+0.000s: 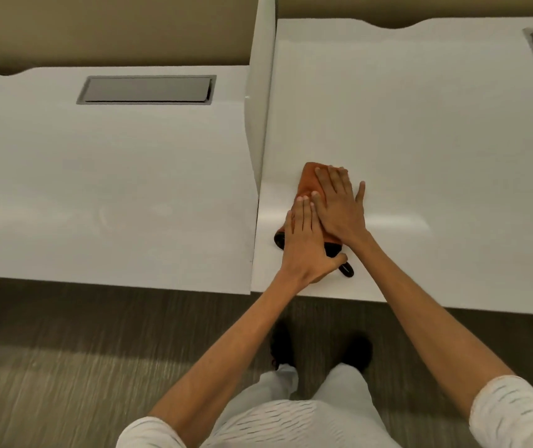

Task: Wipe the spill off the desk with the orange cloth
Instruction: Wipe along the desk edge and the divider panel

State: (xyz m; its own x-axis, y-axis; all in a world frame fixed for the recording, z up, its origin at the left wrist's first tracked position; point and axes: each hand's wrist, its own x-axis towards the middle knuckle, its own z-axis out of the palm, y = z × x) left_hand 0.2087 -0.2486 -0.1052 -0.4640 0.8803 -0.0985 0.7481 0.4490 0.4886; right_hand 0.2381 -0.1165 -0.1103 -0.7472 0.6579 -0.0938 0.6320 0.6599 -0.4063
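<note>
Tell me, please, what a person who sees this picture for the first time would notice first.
The eye goes first to the orange cloth, the only strong colour, lying on the right-hand white desk close to the white divider. The left hand and the right hand both press flat on it, the right partly over the left. Next comes the grey hatch set into the left-hand desk.

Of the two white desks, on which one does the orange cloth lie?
On the right desk, beyond the upright divider panel. Both hands press the orange cloth there; the left desk carries no cloth.
</note>
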